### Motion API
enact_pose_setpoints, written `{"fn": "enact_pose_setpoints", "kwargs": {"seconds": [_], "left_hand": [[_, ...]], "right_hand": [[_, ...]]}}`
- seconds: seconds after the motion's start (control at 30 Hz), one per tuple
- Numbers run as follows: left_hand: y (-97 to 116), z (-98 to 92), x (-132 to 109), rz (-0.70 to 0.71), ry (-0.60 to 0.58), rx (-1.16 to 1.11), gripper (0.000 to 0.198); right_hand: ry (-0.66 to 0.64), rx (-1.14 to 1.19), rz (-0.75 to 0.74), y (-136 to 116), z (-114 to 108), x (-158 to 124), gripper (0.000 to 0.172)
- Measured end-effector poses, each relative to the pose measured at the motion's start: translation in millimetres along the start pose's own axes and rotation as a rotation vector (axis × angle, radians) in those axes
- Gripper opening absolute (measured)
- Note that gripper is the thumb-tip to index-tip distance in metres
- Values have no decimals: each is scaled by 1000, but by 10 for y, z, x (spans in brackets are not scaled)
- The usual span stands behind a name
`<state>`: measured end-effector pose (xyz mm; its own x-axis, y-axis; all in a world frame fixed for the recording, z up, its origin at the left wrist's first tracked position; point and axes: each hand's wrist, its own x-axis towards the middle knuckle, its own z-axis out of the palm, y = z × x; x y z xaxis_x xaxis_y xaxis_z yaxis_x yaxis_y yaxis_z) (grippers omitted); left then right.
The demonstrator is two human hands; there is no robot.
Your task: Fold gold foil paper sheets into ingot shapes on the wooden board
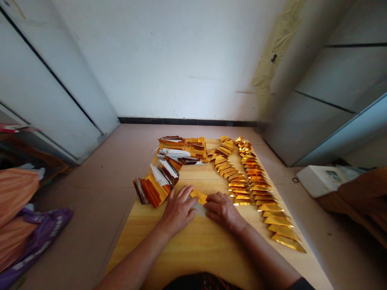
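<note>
My left hand (178,209) and my right hand (222,209) rest flat on a wooden board (193,257), on either side of a small folded piece of gold foil paper (198,197) with a pale underside. Fingertips of both hands touch or lie close to that piece. Left of my left hand lies a pile of loose gold-and-white foil sheets (154,189), with more heaped at the board's far end (181,149). Two long overlapping rows of folded gold triangles (260,189) run along the right side of the board.
The board sits on a pink tiled floor (90,161) before a white wall (169,60). White panels (51,84) stand left, with orange and purple bags (24,217) below them. On the right are a white box-shaped device (320,181) and a brown cloth (365,193).
</note>
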<state>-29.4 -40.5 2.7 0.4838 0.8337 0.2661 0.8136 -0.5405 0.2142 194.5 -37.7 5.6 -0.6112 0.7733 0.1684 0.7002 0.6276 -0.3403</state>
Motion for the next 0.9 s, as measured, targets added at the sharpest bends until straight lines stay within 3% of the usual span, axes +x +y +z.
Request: {"fn": "enact_pose_setpoints", "kwargs": {"seconds": [0.4,0.63,0.9], "left_hand": [[95,117,-27,8,-4,-61,41],[174,56,-143,25,-11,-103,43],[187,158,-97,44,112,-22,23]], "right_hand": [[70,12,59,-28,70,88,8],[86,64,73,-3,108,82,8],[97,152,47,34,104,60,8]]}}
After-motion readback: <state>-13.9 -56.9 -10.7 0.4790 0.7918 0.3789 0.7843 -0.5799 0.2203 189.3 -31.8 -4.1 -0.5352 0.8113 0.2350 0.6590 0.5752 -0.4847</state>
